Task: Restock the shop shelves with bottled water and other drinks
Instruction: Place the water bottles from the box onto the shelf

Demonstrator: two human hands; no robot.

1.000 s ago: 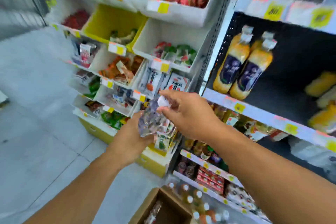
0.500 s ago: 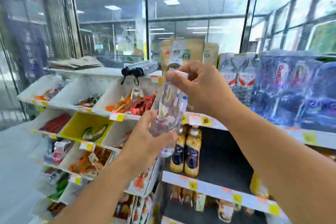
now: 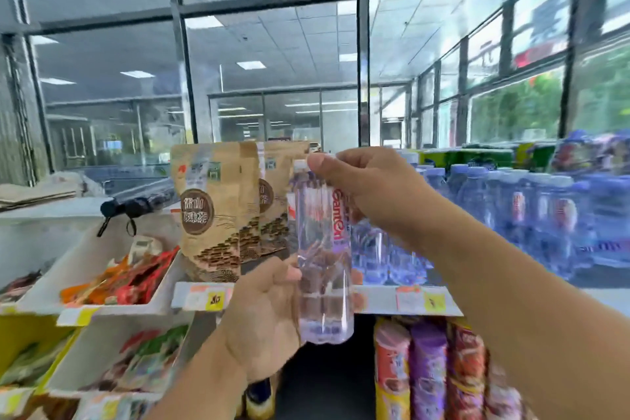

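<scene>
A clear water bottle [image 3: 323, 269] with a red-lettered label stands upright in both hands, in front of the top shelf [image 3: 381, 298]. My left hand [image 3: 262, 310] wraps its lower half from the left. My right hand [image 3: 371, 187] grips its neck and cap from the right. Rows of similar water bottles [image 3: 511, 215] with pale caps fill the top shelf to the right, just behind the held bottle.
Brown paper pouches [image 3: 214, 211] stand on the shelf left of the bottle. White and yellow snack bins [image 3: 102, 276] slope down at the left, a black folded umbrella [image 3: 136, 204] above them. Tall snack cans [image 3: 426, 368] sit on the lower shelf. Glass walls rise behind.
The view has swung up from the lower shelves and floor box to the top shelf. Both hands have lifted the bottle to top-shelf height and turned it upright.
</scene>
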